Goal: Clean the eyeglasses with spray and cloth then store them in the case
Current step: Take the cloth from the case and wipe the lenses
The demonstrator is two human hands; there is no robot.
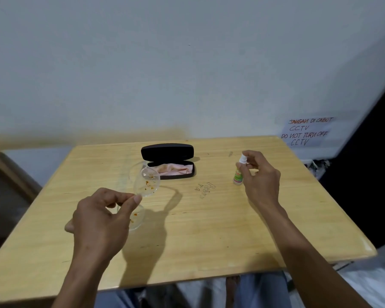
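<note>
I count one pair of eyeglasses (two clear lenses, both spotted orange), one spray bottle, one open black case with one pink cloth inside, one paper sign, one bench, and two hands.

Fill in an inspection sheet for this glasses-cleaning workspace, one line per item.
Surface: wooden table, scribbled writing near the middle.
Job's things: eyeglasses with orange specks on the lenses; case open, pink cloth inside; spray bottle upright.
Clutter: nothing seen.
Grippers: left hand holds the eyeglasses; right hand, fingers around the spray bottle.
Cables: nothing seen.
Surroundings: plain wall, handwritten CCTV note at right.
</note>
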